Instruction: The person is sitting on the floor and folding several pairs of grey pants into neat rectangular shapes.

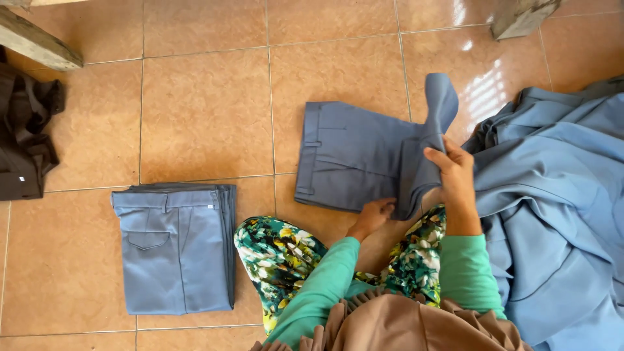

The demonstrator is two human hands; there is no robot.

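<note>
Right hand [455,175] grips trousers [354,156] leg fold; left hand [376,214] pinches lower edge.

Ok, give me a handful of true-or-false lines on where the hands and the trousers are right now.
1. The right hand grips a lifted part of the blue-grey trousers being folded. True.
2. The left hand is up in the air, touching nothing. False: it rests low at the near edge of those trousers.
3. A folded pile of blue-grey trousers lies on the tiled floor to the person's left. True.
4. The loose heap of light blue cloth lies to the person's left. False: it is on the right.
5. A dark garment lies at the far left edge. True.
</note>
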